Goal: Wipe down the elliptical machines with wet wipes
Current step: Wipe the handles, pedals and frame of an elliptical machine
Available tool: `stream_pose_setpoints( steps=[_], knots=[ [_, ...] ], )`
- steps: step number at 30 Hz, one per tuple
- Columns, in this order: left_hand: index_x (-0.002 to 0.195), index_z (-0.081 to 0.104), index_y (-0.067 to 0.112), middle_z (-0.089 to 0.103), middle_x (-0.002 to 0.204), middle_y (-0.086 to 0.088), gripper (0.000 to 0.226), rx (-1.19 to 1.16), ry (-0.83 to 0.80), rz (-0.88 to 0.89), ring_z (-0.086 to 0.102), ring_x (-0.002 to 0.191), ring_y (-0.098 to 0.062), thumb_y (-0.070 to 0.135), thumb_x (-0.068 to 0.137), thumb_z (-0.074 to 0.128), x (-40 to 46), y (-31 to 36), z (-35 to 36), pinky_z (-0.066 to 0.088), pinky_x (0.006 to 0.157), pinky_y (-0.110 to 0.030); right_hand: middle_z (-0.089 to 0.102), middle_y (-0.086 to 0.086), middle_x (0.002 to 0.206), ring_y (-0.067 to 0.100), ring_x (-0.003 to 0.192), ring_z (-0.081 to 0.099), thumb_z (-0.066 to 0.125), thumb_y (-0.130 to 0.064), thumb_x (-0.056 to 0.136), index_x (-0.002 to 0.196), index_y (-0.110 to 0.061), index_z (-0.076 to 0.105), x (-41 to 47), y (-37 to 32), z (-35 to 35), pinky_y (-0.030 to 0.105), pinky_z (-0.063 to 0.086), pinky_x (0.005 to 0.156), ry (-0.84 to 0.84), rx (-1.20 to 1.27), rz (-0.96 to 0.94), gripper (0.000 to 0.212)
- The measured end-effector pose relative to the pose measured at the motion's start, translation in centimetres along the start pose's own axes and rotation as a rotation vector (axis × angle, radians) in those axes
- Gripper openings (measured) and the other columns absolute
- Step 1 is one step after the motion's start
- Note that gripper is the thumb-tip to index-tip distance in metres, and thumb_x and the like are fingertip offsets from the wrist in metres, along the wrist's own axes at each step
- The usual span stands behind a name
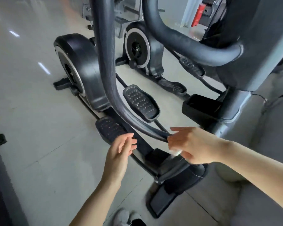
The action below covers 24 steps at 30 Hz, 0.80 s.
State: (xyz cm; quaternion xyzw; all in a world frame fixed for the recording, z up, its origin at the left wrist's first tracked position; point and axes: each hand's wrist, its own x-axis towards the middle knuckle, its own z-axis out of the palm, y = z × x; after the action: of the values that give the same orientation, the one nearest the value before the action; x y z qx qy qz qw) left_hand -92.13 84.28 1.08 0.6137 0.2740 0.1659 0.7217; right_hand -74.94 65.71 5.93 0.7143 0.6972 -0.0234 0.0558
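Note:
A black elliptical machine [82, 69] stands in front of me, its long curved handlebar [108, 75] sweeping down to the lower middle. My right hand [191, 144] grips the low end of that bar with a white wet wipe [175, 151] bunched under its fingers. My left hand [121, 150] hovers just left of the bar above a studded foot pedal [109, 128], fingers relaxed and holding nothing. A second pedal [140, 101] lies beyond the bar.
A second elliptical [139, 46] stands behind, with its own thick handlebar [186, 41] arching across the upper right. A grey column and console [245, 98] rise at right. Pale tiled floor [31, 103] spreads to the left. My shoe [122, 217] shows at the bottom.

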Motion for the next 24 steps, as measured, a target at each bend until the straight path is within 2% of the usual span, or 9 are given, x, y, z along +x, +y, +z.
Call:
stream_pose_setpoints(
  steps=[3,6,9,11,13,15,18,21,24],
  knots=[
    [0.101,0.068,0.026,0.073,0.097,0.011,0.027,0.027,-0.069,0.035,0.07,0.091,-0.007,0.041,0.084,0.054,-0.5,-0.8,1.2,0.049,0.084,-0.025,0.073,-0.004,0.092,0.022,0.091,0.069,0.04,-0.013,0.078,0.09,-0.016,0.074,0.2,-0.2,-0.7,0.04,0.044,0.107,0.313,0.142,0.267,0.036],
    [0.099,0.068,0.025,0.072,0.096,0.019,0.023,0.019,-0.071,0.046,0.069,0.088,-0.005,0.036,0.083,0.056,-0.3,-1.1,1.5,0.05,0.082,-0.027,0.069,0.008,0.118,0.026,0.118,0.061,0.039,-0.005,0.08,0.112,-0.008,0.071,3.9,-1.7,-0.1,0.042,0.041,0.11,0.512,0.173,0.374,0.045],
    [0.098,0.066,0.023,0.072,0.092,0.018,0.012,0.012,-0.056,0.069,0.069,0.087,-0.007,0.024,0.092,0.056,0.7,-1.1,0.6,0.052,0.079,-0.024,0.057,0.009,0.139,0.023,0.135,0.048,0.04,-0.002,0.09,0.132,-0.006,0.06,6.3,-3.7,2.5,0.042,0.034,0.115,0.449,0.254,0.288,0.047],
    [0.098,0.066,0.023,0.072,0.093,0.019,0.015,0.023,-0.034,0.084,0.069,0.086,-0.006,0.014,0.097,0.054,1.4,-1.2,-0.4,0.054,0.078,-0.019,0.052,0.007,0.144,0.021,0.137,0.045,0.032,-0.007,0.099,0.135,-0.008,0.058,5.1,-4.2,4.3,0.04,0.034,0.115,0.362,0.188,0.248,0.044],
    [0.097,0.066,0.023,0.072,0.095,0.019,0.015,0.044,-0.028,0.101,0.07,0.087,-0.006,0.015,0.098,0.053,1.9,-1.4,-1.2,0.054,0.08,-0.018,0.053,0.004,0.144,0.019,0.136,0.046,0.026,-0.007,0.103,0.133,-0.011,0.061,2.6,-4.0,5.4,0.035,0.033,0.116,0.312,0.092,0.27,0.046],
    [0.097,0.066,0.024,0.071,0.096,0.019,0.013,0.093,-0.064,0.126,0.069,0.09,-0.007,0.02,0.097,0.054,2.1,-1.3,-1.1,0.054,0.083,-0.021,0.054,0.001,0.143,0.016,0.135,0.047,0.034,-0.004,0.096,0.132,-0.014,0.063,-0.2,-3.8,5.3,0.033,0.031,0.117,0.259,0.012,0.326,0.047],
    [0.097,0.066,0.027,0.072,0.096,0.017,0.008,0.142,-0.194,0.184,0.069,0.093,-0.007,0.033,0.096,0.061,1.3,-1.5,0.3,0.052,0.083,-0.016,0.06,0.0,0.136,0.016,0.129,0.054,0.05,-0.004,0.084,0.125,-0.015,0.068,-3.3,-3.5,4.3,0.037,0.034,0.114,0.206,-0.029,0.39,0.045],
    [0.102,0.065,0.033,0.066,0.107,0.016,0.017,0.252,-0.341,0.42,0.064,0.104,-0.006,0.04,0.091,0.055,0.3,-0.9,2.9,0.05,0.086,-0.014,0.067,0.0,0.125,0.018,0.117,0.062,0.065,0.004,0.077,0.117,-0.012,0.071,-5.3,-3.3,3.2,0.038,0.045,0.107,0.3,0.08,0.594,0.044],
    [0.116,0.06,0.026,0.054,0.121,0.018,0.025,0.307,-0.483,0.612,0.056,0.118,-0.011,0.03,0.092,0.052,0.0,-0.1,6.3,0.048,0.092,-0.017,0.07,-0.008,0.114,0.007,0.104,0.064,0.055,0.004,0.092,0.113,-0.013,0.07,-6.8,-4.3,1.4,0.014,0.046,0.091,0.581,0.467,0.863,0.031]
  ],
)
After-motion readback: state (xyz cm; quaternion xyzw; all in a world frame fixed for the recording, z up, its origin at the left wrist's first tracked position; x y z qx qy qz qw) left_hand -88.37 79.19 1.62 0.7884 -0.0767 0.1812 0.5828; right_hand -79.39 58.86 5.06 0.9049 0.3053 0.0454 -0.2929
